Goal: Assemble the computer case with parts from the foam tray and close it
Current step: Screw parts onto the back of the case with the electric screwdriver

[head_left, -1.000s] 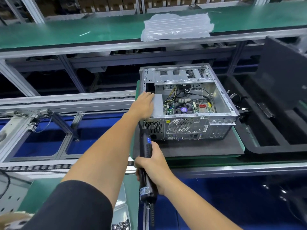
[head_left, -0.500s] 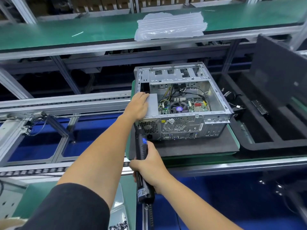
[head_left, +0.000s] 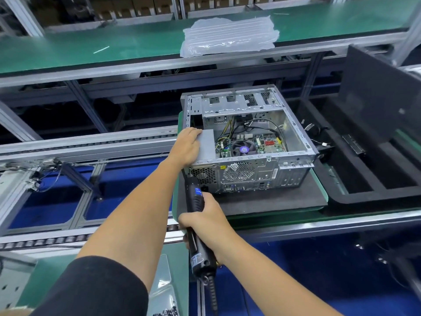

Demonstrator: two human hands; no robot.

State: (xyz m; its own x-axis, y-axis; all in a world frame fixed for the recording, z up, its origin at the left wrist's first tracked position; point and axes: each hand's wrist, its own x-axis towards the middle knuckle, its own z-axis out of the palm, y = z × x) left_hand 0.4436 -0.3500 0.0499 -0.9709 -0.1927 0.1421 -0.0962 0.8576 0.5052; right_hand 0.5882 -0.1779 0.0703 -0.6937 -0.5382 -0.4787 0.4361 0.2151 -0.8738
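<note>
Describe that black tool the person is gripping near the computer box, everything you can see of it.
The tool is a long, slim electric screwdriver with a black body that looks like plastic, a blue label near its front and another label lower down. A coiled black cord trails from its rear end. It points up and away toward the rear lower-left corner of the open metal computer case. The right hand holds it, fingers wrapped around its middle. Its tip is hidden behind the left forearm.

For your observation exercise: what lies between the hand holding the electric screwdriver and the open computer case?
In the head view, only the electric screwdriver itself bridges the right hand and computer case, above the dark foam mat.
</note>
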